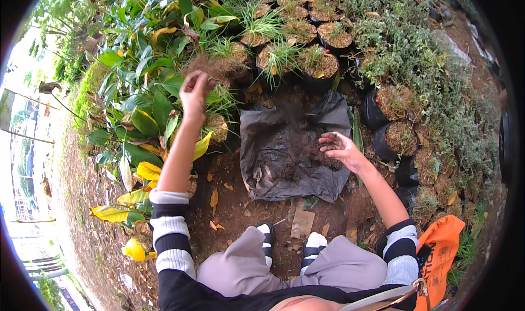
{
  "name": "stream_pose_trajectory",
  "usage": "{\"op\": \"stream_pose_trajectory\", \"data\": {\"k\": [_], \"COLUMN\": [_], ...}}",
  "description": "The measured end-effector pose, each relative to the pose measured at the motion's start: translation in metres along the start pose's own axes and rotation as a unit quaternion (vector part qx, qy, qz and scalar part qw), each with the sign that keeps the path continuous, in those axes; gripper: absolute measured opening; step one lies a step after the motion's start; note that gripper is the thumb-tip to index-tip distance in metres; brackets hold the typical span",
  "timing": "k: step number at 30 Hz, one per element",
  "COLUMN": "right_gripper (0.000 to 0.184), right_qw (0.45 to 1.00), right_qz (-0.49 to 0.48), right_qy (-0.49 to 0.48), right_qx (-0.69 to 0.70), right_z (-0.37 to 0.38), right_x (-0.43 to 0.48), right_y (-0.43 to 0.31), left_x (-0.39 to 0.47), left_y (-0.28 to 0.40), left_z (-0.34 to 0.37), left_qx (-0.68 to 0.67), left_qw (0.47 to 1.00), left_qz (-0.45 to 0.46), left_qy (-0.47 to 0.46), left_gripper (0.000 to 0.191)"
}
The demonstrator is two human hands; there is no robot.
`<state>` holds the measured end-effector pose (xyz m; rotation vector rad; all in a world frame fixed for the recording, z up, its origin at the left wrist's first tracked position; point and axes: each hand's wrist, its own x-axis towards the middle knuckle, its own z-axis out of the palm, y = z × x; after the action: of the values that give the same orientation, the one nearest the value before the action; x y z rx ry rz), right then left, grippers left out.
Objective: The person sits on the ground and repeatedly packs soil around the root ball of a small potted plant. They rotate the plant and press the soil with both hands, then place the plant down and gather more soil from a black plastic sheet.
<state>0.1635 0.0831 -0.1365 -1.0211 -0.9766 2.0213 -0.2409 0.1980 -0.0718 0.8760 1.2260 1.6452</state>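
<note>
A black plastic sheet (262, 134) lies creased on the ground before me, with loose dark soil and fine brown root fibres (303, 147) on it. My right hand (339, 150) hovers over its right side, fingers apart and dirty, and nothing shows in its grasp. Just under that palm is a small dark fibrous clump (331, 162). To the upper left, my left hand (193, 90) is raised beside leafy plants with its fingers curled. A tangled brown fibre mass (207, 65) appears right beyond its fingertips; whether the fingers grip any of it is unclear.
Black grow bags with grassy plants (279, 60) line the far side, and more bags (400, 136) stand right. Broad-leaved plants (143, 101) crowd the left. A yellow plastic object (134, 250) lies lower left; an orange bag (441, 249) sits beside my right elbow.
</note>
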Motion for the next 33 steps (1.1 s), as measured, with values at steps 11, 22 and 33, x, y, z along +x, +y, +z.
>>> {"op": "stream_pose_trajectory", "data": {"k": [11,22,33], "right_gripper": [0.052,0.031,0.016], "right_qw": [1.0,0.993,0.978], "right_qz": [0.016,0.049,-0.096], "right_qy": [0.015,0.068,0.178], "right_qx": [-0.016,-0.08,0.056], "right_z": [-0.006,-0.009,-0.001], "right_x": [-0.009,-0.031,-0.108], "right_y": [0.009,0.021,0.042], "left_x": [0.117,0.022,-0.123], "left_y": [0.025,0.035,0.036], "left_z": [-0.08,-0.013,0.096], "left_qx": [0.612,0.517,0.396], "left_qw": [0.77,0.762,0.775], "left_qz": [0.179,0.389,0.283], "left_qy": [0.002,-0.006,-0.403], "left_gripper": [0.048,0.065,0.061]}}
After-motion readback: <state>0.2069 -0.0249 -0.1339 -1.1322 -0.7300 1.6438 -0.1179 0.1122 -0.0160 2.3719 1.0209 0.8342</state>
